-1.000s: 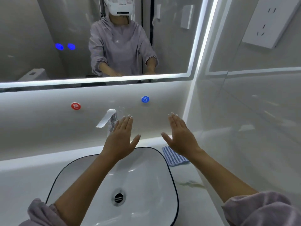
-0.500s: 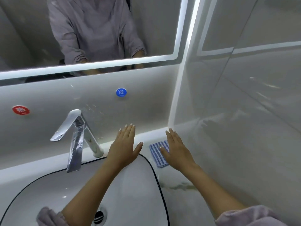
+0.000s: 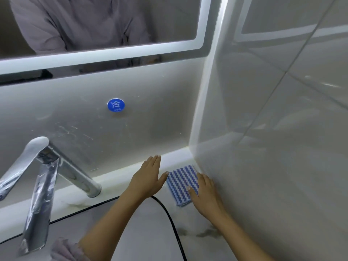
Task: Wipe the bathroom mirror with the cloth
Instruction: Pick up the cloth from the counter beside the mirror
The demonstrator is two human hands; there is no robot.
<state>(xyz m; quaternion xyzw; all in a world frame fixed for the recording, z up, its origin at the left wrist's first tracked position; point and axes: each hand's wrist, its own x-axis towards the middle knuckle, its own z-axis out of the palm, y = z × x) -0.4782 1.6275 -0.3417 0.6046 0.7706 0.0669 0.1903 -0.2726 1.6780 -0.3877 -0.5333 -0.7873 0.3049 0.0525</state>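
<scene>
A folded cloth (image 3: pixel 181 182) with blue and white zigzag stripes lies on the counter in the corner by the right wall. My right hand (image 3: pixel 205 194) lies flat over the cloth's right side, fingers straight. My left hand (image 3: pixel 148 178) hovers flat just left of the cloth, its thumb tip at the cloth's edge. The mirror (image 3: pixel 94 25), framed by a lit strip, hangs on the back wall above and reflects a person's grey top.
A chrome faucet (image 3: pixel 47 166) stands at the left behind the white basin (image 3: pixel 154 232) with its black rim. A blue cold-water sticker (image 3: pixel 116 105) is on the back wall. The tiled right wall (image 3: pixel 273 129) stands close beside the cloth.
The view has tilted down and moved closer to the corner. Both hands have reached forward; my right hand has come down onto the cloth and my left has drawn up beside it.
</scene>
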